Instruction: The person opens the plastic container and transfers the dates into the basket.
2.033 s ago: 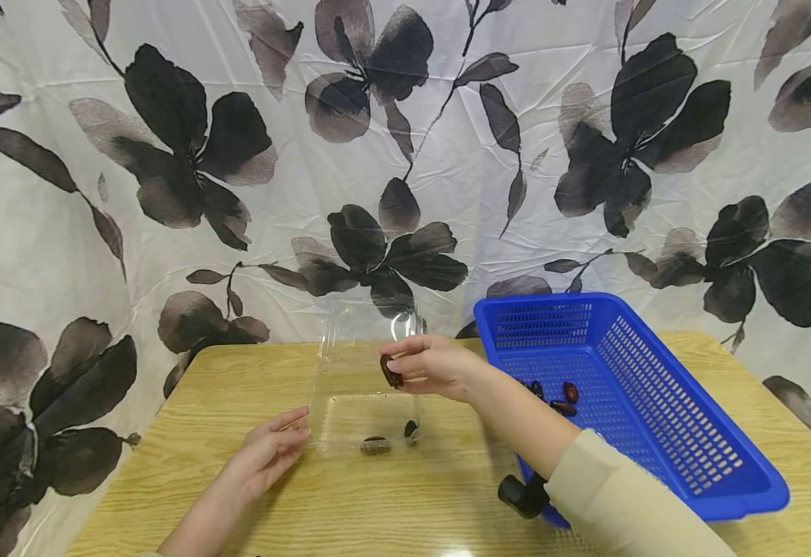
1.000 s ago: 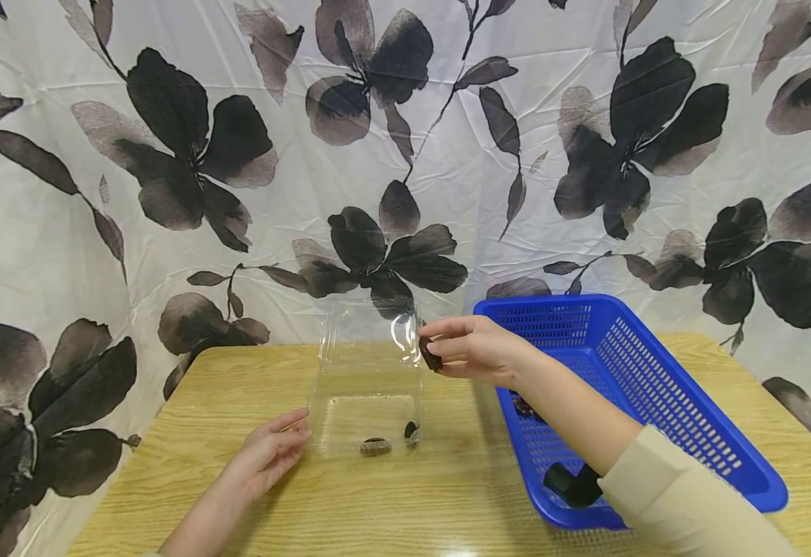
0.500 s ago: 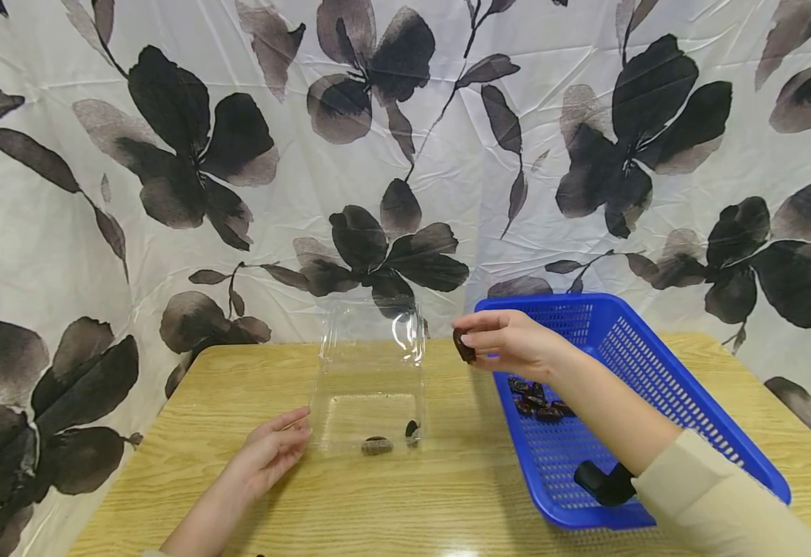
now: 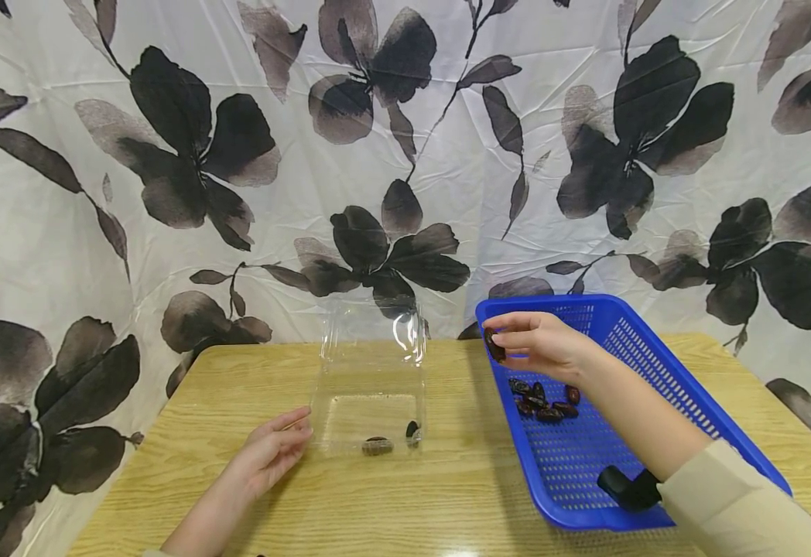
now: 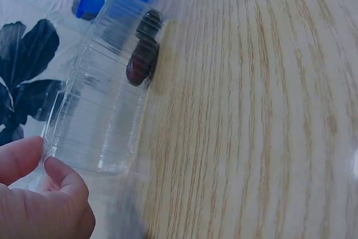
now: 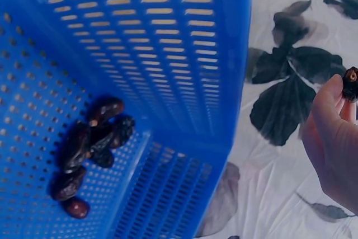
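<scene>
My right hand [image 4: 541, 344] pinches a dark date [image 4: 494, 345] between thumb and fingers, above the left rim of the blue basket [image 4: 532, 472]. In the right wrist view the date's [image 6: 351, 84] end shows at the right edge. A clear plastic clamshell box [image 4: 371, 402] stands on the table with its lid raised. Two dates lie inside near its front wall, one date [image 4: 378, 445] lengthwise and a smaller-looking date [image 4: 412, 433] in the right corner. At the box's left edge, my left hand [image 4: 266, 456] pinches the rim; the left wrist view shows the plastic between finger and thumb.
Several dates [image 4: 548, 415] lie in a cluster on the basket floor. A black wrist-worn device [image 4: 628, 489] sits by the right sleeve, over the basket. Behind the wooden table [image 4: 391, 510] hangs a floral cloth [image 4: 238, 46].
My right hand has moved right from above the clear box to the basket's left rim, still holding the date. The left hand and the box stay in place.
</scene>
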The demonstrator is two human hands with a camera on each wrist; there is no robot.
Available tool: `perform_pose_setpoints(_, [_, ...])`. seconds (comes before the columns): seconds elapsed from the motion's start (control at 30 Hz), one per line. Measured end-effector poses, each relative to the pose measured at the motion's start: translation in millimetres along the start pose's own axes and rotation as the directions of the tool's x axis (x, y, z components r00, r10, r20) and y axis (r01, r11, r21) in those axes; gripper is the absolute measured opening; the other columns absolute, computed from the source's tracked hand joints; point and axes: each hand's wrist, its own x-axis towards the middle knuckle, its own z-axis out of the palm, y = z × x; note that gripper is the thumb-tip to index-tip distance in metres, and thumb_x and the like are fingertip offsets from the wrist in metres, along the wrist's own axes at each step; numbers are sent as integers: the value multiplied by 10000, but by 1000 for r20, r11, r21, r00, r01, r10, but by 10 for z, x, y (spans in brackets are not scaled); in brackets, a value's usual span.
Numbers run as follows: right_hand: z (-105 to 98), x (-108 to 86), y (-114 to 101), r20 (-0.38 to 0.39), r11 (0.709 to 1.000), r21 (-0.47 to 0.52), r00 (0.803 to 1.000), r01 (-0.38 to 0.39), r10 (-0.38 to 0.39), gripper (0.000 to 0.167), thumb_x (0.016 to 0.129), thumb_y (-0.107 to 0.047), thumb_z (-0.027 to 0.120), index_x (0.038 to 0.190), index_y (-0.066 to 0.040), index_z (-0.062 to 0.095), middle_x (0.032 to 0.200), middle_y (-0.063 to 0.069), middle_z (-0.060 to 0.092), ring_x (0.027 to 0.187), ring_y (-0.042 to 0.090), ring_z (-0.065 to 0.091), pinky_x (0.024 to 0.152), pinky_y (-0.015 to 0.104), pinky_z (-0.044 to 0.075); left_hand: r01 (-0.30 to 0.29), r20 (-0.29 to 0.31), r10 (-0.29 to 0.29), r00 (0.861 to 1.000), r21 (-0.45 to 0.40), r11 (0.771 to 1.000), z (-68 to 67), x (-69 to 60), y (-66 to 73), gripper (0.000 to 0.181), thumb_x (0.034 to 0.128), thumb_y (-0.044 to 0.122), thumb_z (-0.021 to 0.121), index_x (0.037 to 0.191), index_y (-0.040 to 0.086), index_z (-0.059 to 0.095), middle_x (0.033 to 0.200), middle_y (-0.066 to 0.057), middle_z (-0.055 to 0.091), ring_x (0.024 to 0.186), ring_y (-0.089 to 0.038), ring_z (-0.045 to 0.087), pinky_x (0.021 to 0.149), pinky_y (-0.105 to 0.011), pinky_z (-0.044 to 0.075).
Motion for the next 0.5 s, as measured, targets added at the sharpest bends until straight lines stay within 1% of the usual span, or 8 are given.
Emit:
perform_pose_setpoints(0.27, [-142,-41,55,-23,1000,-20,1000,1,-2,263,905,19,534,906,-203,675,948,-8,609,860,143,575,783,291,493,1,2,-1,1000,0,1000,-4,1,-2,624,898,-80,524,1436,-72,207,1108,-58,390,864,-73,464,743,-155,449])
perform_pose_setpoints(0.5, [-282,-41,70,-45,1000,9,999,6,-6,302,913,22,517,877,-221,693,906,-29,625,824,118,593,756,265,497,-3,2,2,1000,5,1000,-6,2,-5,626,898,-83,519,1436,-75,199,1092,-52,393,858,-69,466,741,-149,448])
